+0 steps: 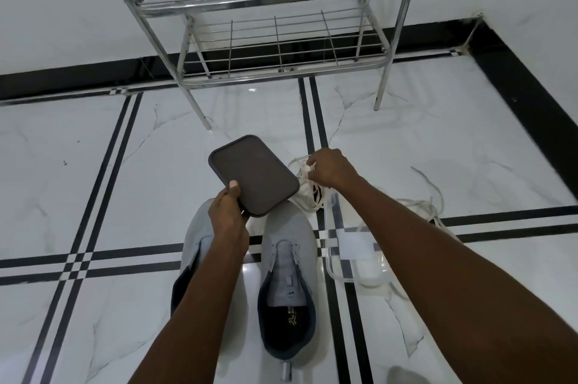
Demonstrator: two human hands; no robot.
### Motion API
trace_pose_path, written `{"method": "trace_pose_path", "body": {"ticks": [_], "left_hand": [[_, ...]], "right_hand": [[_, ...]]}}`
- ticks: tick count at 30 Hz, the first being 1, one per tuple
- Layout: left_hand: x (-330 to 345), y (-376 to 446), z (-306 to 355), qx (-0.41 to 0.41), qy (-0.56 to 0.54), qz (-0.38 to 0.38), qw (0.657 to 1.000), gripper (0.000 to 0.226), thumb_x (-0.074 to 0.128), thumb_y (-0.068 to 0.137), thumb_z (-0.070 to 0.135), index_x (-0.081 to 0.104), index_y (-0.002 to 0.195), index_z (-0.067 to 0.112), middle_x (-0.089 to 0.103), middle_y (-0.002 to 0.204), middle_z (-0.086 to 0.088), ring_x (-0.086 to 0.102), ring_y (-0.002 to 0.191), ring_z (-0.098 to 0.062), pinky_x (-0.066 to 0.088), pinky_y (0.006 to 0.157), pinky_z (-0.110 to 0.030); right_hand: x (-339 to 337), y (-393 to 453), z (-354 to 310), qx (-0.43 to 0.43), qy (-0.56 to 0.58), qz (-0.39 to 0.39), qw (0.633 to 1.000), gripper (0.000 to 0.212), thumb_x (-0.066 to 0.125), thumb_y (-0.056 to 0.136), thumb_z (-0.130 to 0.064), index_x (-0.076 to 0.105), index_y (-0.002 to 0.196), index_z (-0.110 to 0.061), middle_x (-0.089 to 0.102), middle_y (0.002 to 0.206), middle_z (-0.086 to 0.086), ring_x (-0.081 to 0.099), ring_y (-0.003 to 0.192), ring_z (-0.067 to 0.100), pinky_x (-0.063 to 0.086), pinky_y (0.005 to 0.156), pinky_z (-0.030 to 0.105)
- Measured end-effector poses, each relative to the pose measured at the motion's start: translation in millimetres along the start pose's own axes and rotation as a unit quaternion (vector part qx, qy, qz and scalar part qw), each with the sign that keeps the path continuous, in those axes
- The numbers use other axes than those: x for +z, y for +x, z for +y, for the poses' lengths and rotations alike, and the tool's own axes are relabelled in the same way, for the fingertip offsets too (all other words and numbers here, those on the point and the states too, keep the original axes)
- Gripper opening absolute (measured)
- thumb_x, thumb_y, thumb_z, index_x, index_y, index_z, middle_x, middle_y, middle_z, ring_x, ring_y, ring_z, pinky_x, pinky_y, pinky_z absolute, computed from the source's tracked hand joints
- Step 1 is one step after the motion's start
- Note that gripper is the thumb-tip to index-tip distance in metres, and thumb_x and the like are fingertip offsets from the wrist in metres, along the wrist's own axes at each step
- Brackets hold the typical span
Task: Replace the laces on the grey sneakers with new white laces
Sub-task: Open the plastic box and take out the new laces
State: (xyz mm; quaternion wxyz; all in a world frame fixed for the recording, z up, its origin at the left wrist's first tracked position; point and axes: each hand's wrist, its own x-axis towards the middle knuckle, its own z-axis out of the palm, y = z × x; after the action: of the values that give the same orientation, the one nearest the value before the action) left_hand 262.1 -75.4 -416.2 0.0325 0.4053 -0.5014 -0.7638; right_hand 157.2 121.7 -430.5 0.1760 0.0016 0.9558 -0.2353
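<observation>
Head view: left hand (226, 214) gripping dark lid (253, 174) above two laceless grey sneakers (289, 277) on floor (93, 183); right hand (328, 167) pinching white laces (308, 196) beside clear container (353, 254). Insole print unreadable; left sneaker partly hidden by forearm.

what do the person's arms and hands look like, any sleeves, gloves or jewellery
Both forearms are bare as far as the view shows, with no sleeves. The left hand and right hand wear no gloves, and no watch, ring or bracelet is visible on either.
</observation>
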Motion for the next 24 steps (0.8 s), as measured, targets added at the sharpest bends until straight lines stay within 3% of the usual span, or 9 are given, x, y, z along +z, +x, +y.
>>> {"method": "trace_pose_path", "body": {"ticks": [1, 3, 6, 8, 11, 14, 18, 21, 24], "left_hand": [[3.3, -3.6, 2.6, 0.000, 0.003, -0.003, 1.000, 0.013, 0.060, 0.103, 0.024, 0.068, 0.102, 0.013, 0.070, 0.119, -0.008, 0.066, 0.113, -0.027, 0.057, 0.097, -0.045], [10.5, -10.5, 7.5, 0.006, 0.005, -0.015, 1.000, 0.014, 0.059, 0.104, 0.023, 0.068, 0.096, 0.015, 0.069, 0.118, -0.009, 0.066, 0.112, -0.027, 0.057, 0.097, -0.046], [24.3, -22.7, 24.1, 0.029, 0.008, -0.045, 0.999, 0.020, 0.055, 0.105, 0.019, 0.069, 0.091, 0.015, 0.071, 0.110, -0.005, 0.066, 0.109, -0.027, 0.056, 0.099, -0.048], [32.6, -29.3, 40.9, 0.056, 0.012, -0.067, 0.996, 0.022, 0.053, 0.106, 0.020, 0.071, 0.094, 0.015, 0.072, 0.107, -0.003, 0.066, 0.114, -0.028, 0.056, 0.097, -0.045], [40.6, -37.9, 72.1, 0.106, 0.019, -0.107, 0.988, 0.024, 0.050, 0.108, 0.022, 0.071, 0.111, 0.013, 0.073, 0.116, -0.002, 0.065, 0.118, -0.025, 0.058, 0.087, -0.036], [46.1, -47.6, 107.0, 0.168, 0.024, -0.158, 0.973, 0.026, 0.050, 0.107, 0.024, 0.071, 0.120, 0.016, 0.073, 0.122, -0.001, 0.067, 0.115, -0.020, 0.058, 0.078, -0.028], [52.2, -59.2, 148.6, 0.215, 0.020, -0.177, 0.960, 0.026, 0.050, 0.106, 0.026, 0.070, 0.122, 0.019, 0.073, 0.124, 0.001, 0.067, 0.116, -0.018, 0.058, 0.082, -0.029], [51.6, -64.8, 160.3, 0.223, 0.025, -0.178, 0.958, 0.027, 0.050, 0.107, 0.027, 0.069, 0.124, 0.019, 0.072, 0.125, 0.001, 0.065, 0.120, -0.021, 0.059, 0.082, -0.028], [47.6, -72.5, 145.7, 0.220, 0.060, -0.197, 0.954, 0.025, 0.051, 0.106, 0.026, 0.070, 0.122, 0.021, 0.073, 0.122, 0.002, 0.067, 0.117, -0.021, 0.058, 0.078, -0.027]], "right_hand": [[-4.9, -5.6, -0.6, -0.002, 0.060, 0.035, 0.998, 0.022, 0.065, 0.091, -0.024, 0.074, 0.107, -0.012, 0.070, 0.117, 0.008, 0.066, 0.104, 0.027, 0.053, 0.087, 0.033], [-19.4, -24.4, -6.3, 0.000, 0.229, 0.048, 0.972, 0.035, 0.058, 0.099, -0.037, 0.074, 0.095, -0.006, 0.074, 0.099, 0.015, 0.070, 0.090, 0.026, 0.056, 0.081, 0.035], [-41.6, -56.5, -20.7, 0.008, 0.445, -0.063, 0.893, 0.034, 0.057, 0.101, -0.038, 0.072, 0.112, -0.009, 0.073, 0.101, 0.013, 0.072, 0.087, 0.025, 0.063, 0.072, 0.037], [-53.4, -68.2, -25.8, -0.029, 0.462, -0.061, 0.884, 0.027, 0.060, 0.100, -0.025, 0.068, 0.124, -0.014, 0.072, 0.107, 0.013, 0.070, 0.088, 0.023, 0.063, 0.072, 0.036], [-73.8, -79.3, -31.7, -0.080, 0.512, -0.034, 0.855, 0.036, 0.064, 0.098, -0.013, 0.062, 0.133, -0.019, 0.072, 0.108, 0.014, 0.069, 0.090, 0.021, 0.061, 0.074, 0.037], [-98.2, -88.4, -43.9, -0.128, 0.555, -0.018, 0.822, 0.044, 0.067, 0.095, -0.009, 0.060, 0.137, -0.020, 0.073, 0.105, 0.015, 0.071, 0.089, 0.026, 0.061, 0.079, 0.040], [-125.2, -90.1, -70.5, -0.166, 0.576, -0.004, 0.801, 0.046, 0.068, 0.093, -0.006, 0.059, 0.137, -0.018, 0.073, 0.095, 0.011, 0.073, 0.092, 0.030, 0.061, 0.080, 0.040], [-137.0, -92.8, -79.2, -0.168, 0.564, -0.004, 0.809, 0.042, 0.068, 0.094, -0.008, 0.061, 0.134, -0.018, 0.073, 0.095, 0.011, 0.072, 0.089, 0.024, 0.061, 0.079, 0.039], [-136.7, -100.9, -63.8, -0.132, 0.527, -0.012, 0.839, 0.031, 0.071, 0.094, -0.020, 0.064, 0.123, -0.016, 0.074, 0.102, 0.019, 0.071, 0.086, 0.021, 0.062, 0.080, 0.043]]}}
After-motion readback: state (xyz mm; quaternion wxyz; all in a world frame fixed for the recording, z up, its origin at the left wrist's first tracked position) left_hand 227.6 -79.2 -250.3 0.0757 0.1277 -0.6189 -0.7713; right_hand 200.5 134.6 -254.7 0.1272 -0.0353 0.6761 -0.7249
